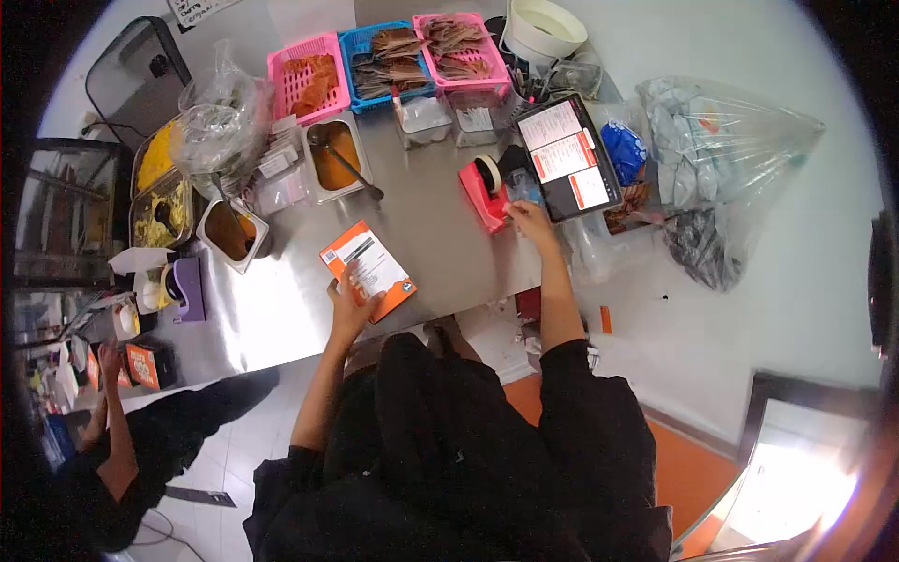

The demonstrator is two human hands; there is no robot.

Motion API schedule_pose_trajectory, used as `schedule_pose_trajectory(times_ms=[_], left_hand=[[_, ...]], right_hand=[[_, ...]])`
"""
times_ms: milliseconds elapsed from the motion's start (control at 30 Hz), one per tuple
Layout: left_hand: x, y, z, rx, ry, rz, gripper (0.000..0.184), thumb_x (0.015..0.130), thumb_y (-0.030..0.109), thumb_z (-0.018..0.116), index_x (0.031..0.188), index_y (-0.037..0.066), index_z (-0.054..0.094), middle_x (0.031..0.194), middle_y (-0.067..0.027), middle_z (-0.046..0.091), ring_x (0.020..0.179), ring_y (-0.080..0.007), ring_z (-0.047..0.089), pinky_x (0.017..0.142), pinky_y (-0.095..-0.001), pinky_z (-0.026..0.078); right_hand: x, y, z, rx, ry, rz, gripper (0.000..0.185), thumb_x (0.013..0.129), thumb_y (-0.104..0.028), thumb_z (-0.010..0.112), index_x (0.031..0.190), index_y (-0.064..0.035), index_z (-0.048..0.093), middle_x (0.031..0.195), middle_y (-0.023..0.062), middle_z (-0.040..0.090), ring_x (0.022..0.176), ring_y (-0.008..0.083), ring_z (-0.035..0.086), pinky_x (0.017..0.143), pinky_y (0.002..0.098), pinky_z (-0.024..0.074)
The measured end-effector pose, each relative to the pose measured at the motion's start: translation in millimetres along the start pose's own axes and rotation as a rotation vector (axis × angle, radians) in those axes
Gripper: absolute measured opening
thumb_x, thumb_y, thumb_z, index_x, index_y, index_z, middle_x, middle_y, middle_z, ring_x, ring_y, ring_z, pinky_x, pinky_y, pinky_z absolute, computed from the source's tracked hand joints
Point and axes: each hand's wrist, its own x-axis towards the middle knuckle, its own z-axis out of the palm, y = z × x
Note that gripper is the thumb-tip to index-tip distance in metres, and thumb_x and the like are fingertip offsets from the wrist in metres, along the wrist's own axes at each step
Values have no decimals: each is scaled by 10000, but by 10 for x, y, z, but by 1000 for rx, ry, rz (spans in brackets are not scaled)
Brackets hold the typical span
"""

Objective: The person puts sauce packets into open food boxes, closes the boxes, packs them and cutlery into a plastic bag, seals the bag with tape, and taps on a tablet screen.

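Observation:
An orange-and-white printed packet (373, 265), flat and box-like, lies on the steel table near its front edge. My left hand (352, 304) rests on the packet's lower part with fingers and thumb spread over it. Farther right stands a red tape dispenser (481, 199) with a pale roll of tape (488, 174). At its front end my right hand (532, 223) pinches, with a small whitish bit of tape at the fingertips. Just beyond that hand, a tablet (568, 157) showing order-like panels leans at an angle.
Metal tubs of brown sauce (335, 155) with ladles stand left of centre. Pink and blue baskets (382, 66) line the back. A clear plastic bag (730, 140) is at the right. At the far left, another person's arm (110, 412) is near orange-and-black boxes (150, 363).

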Motion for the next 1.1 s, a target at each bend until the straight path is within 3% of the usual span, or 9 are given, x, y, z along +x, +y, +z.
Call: schedule_pose_trajectory(times_ms=[233, 333, 500, 567, 667, 800, 967, 1033, 1100], left_hand=[[6, 51, 171, 53, 65, -33, 859, 720, 344, 758, 1399, 169, 263, 1274, -269, 269, 1210, -404, 326, 999, -457, 350], [10, 107, 216, -38, 60, -51, 846, 718, 333, 759, 1394, 178, 275, 1264, -269, 290, 1212, -394, 308, 1000, -456, 334], [-41, 168, 216, -70, 78, -109, 828, 722, 284, 756, 1399, 229, 282, 1248, -256, 297, 1204, -392, 318, 992, -445, 351], [-78, 236, 217, -167, 46, -164, 822, 726, 266, 753, 1399, 230, 283, 1255, -248, 296, 1205, -382, 325, 992, -437, 360], [-89, 146, 203, -109, 26, -45, 802, 755, 215, 726, 1411, 221, 264, 1329, -171, 282, 1210, -343, 340, 987, -415, 381], [52, -172, 194, -108, -54, -40, 810, 755, 151, 718, 1414, 227, 253, 1352, -134, 314, 1198, -318, 368, 941, -434, 430], [40, 400, 139, -170, -86, -301, 753, 735, 123, 713, 1363, 255, 319, 1383, -203, 197, 1102, -327, 481, 785, -428, 532], [176, 49, 197, 416, 170, 51, 659, 737, 152, 695, 1317, 172, 383, 1394, -248, 134, 1140, -393, 429, 873, -460, 459], [144, 494, 405, 657, 426, 315, 524, 757, 146, 658, 1234, 54, 462, 1381, -268, 187, 1224, -403, 350, 959, -483, 374]], right_hand=[[-439, 325, -176, 553, -185, 8, 283, 872, -291, 610, 912, -12, 617, 910, 68, 594, 803, 164, 598, 689, 302, 524], [-293, 369, -131, 780, -374, 384, 245, 862, -271, 624, 893, -28, 619, 761, 25, 546, 658, 137, 563, 608, 298, 510], [-591, 158, 539, 495, -899, 420, 282, 843, -308, 631, 945, -45, 646, 579, -53, 439, 401, 68, 385, 403, 243, 369], [-960, -616, 901, 254, -859, 173, 289, 833, -318, 626, 929, -47, 654, 554, -42, 423, 378, 79, 357, 379, 243, 366], [-806, -757, 1775, -336, -696, 48, 335, 828, -284, 595, 770, 45, 624, 638, 142, 599, 455, 217, 606, 403, 332, 488], [-738, -648, 1909, -678, -398, -245, 324, 751, -286, 651, 881, 11, 657, 923, 204, 653, 906, 329, 638, 782, 440, 508], [-918, 59, 1160, -686, -447, -160, 344, 739, -327, 638, 875, -12, 672, 918, 216, 646, 884, 339, 637, 747, 454, 502], [-984, 703, 918, -621, -412, -4, 358, 752, -345, 618, 853, -4, 669, 895, 218, 640, 859, 350, 625, 742, 445, 488], [-1253, 1311, 351, -15, 42, -9, 256, 793, -257, 592, 860, -14, 642, 868, 188, 631, 835, 328, 605, 774, 416, 462]])
